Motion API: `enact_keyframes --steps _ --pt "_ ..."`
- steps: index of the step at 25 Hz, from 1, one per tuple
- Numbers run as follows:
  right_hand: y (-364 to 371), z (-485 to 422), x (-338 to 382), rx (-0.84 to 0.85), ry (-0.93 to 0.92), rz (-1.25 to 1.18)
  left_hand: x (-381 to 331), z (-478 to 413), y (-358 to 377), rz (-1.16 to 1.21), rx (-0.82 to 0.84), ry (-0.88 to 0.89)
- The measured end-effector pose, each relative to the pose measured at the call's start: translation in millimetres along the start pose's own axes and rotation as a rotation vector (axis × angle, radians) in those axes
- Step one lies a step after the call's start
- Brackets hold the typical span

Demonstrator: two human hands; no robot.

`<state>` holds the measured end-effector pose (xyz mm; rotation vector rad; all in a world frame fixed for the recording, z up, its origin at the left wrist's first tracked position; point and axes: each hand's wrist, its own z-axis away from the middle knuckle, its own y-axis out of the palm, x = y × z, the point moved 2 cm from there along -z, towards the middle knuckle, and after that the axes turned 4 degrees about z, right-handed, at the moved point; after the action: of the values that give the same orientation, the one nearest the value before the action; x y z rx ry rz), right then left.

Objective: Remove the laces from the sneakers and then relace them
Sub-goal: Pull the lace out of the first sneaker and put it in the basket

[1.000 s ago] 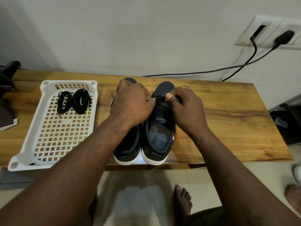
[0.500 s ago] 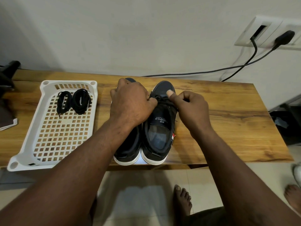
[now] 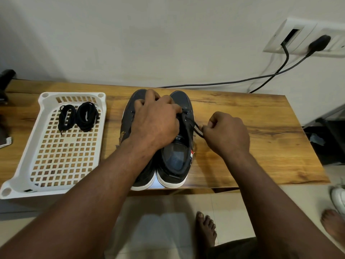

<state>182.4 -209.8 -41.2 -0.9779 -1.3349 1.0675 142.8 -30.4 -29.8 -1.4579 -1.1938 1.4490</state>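
A: Why's the left hand (image 3: 155, 124) clamping the sneakers (image 3: 175, 165) on the table (image 3: 261, 146)?
B: Probably it's steadying them while the right hand (image 3: 226, 133) is pinching the lace (image 3: 196, 126), drawing it taut sideways.

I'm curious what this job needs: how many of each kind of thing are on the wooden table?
Sneakers: 2
Coiled black laces: 2
Threaded lace: 1
White tray: 1
Total: 6
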Motion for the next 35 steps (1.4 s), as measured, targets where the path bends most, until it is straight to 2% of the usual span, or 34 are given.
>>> enact_keyframes --steps 3,5,7,12,15,18,20,23,25,27,29,32,35 --pt "0 3 3 -0.012 -0.091 -0.184 -2 0 1 -0.045 -0.012 -0.019" --pt "-3 6 9 0.037 -0.120 -0.430 -4 -1 1 -0.061 -0.012 -0.028" --pt "-3 13 17 0.098 -0.159 -0.537 -5 -2 0 -0.050 -0.027 -0.054" --pt "2 14 21 0.108 -0.185 -0.517 -6 -3 0 0.019 -0.094 -0.116" --pt "0 13 20 0.053 -0.167 -0.513 -2 -4 2 0.165 -0.133 -0.133" --pt "2 14 22 0.020 -0.174 -0.422 6 -8 7 0.356 -0.088 -0.201" --pt "4 14 24 -0.005 -0.194 -0.339 9 -10 9 0.393 -0.063 -0.210" --pt "5 11 23 -0.007 -0.125 -0.379 5 -8 5 0.325 -0.073 -0.102" --pt "5 9 22 0.012 -0.102 -0.400 -1 -6 4 0.178 -0.079 -0.012" --pt "5 9 22 0.019 -0.101 -0.398 -4 -5 5 0.055 -0.062 0.015" --pt "5 10 22 0.017 -0.107 -0.381 -2 -5 7 0.044 -0.087 -0.008" --pt "6 10 22 0.013 -0.087 -0.367 1 -5 2 0.279 -0.234 -0.102" --pt "7 9 22 0.007 -0.069 -0.363 11 -12 -5 0.709 -0.210 -0.264"
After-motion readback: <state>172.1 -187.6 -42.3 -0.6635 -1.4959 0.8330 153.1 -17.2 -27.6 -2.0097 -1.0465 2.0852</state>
